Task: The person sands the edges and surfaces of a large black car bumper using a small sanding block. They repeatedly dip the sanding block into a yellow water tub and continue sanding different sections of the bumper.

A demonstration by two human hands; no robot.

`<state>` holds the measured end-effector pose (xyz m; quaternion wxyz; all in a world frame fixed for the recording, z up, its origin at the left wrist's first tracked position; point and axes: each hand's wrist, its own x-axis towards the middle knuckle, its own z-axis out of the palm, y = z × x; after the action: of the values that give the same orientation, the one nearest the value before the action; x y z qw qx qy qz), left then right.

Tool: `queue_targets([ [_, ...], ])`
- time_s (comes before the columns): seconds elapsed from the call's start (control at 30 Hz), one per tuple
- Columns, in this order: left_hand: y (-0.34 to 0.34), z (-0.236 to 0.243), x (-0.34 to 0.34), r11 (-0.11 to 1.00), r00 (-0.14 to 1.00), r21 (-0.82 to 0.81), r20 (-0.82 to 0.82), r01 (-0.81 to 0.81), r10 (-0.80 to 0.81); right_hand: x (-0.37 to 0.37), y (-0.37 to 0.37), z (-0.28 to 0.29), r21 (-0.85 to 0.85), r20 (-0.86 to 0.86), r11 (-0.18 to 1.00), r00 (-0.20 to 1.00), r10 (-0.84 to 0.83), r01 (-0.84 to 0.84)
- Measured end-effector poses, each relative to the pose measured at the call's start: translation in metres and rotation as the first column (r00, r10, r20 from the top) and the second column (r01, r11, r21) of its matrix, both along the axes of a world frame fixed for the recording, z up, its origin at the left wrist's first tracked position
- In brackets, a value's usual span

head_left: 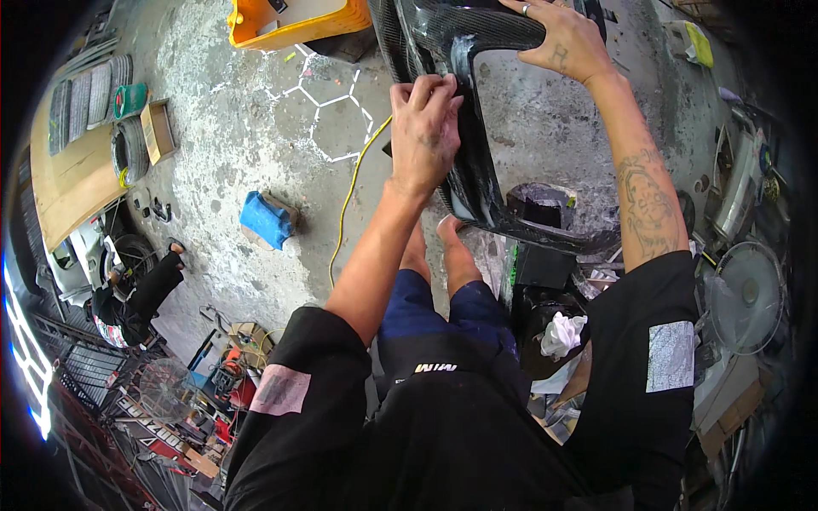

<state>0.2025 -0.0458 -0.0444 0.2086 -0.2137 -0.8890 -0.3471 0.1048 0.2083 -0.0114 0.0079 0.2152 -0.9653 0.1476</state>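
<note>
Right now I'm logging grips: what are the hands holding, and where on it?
Both hold a glossy black carbon-fibre panel. The left hand pinches its inner upright edge; the right hand rests over its top bar.

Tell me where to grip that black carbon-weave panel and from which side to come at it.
Grip the black carbon-weave panel on its bars around the big open cut-out: fingers can wrap them. Come from above onto the top bar, as the right hand does, and from the left onto the upright bar, where the left hand pinches. It is held tilted, so two grips seem steadier.
</note>
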Motion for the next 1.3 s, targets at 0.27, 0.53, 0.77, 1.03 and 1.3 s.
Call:
queue_targets([
  [0.27,0.019,-0.002,0.008,0.982,0.984,0.105,0.108,-0.155,0.143,-0.002,-0.001,0.004,0.006,0.001,1.000,1.000,-0.011,0.011],
  [0.53,0.015,0.005,-0.010,0.785,0.894,0.432,0.279,-0.444,0.352,-0.005,0.000,-0.001,-0.050,-0.035,0.998,0.998,0.043,-0.045],
  [0.77,0.043,-0.001,0.049,0.822,0.863,0.324,0.365,-0.469,0.349,-0.007,-0.002,0.002,-0.063,-0.030,0.997,0.998,0.047,-0.049],
  [1.03,0.056,0.001,0.007,0.863,0.890,0.249,0.249,-0.440,0.383,-0.008,-0.004,0.007,-0.055,0.010,0.998,0.999,0.044,-0.043],
  [1.3,0.059,-0.019,0.028,0.868,0.911,0.289,0.215,-0.404,0.352,-0.007,-0.003,0.004,-0.051,-0.026,0.998,0.999,0.023,-0.024],
])
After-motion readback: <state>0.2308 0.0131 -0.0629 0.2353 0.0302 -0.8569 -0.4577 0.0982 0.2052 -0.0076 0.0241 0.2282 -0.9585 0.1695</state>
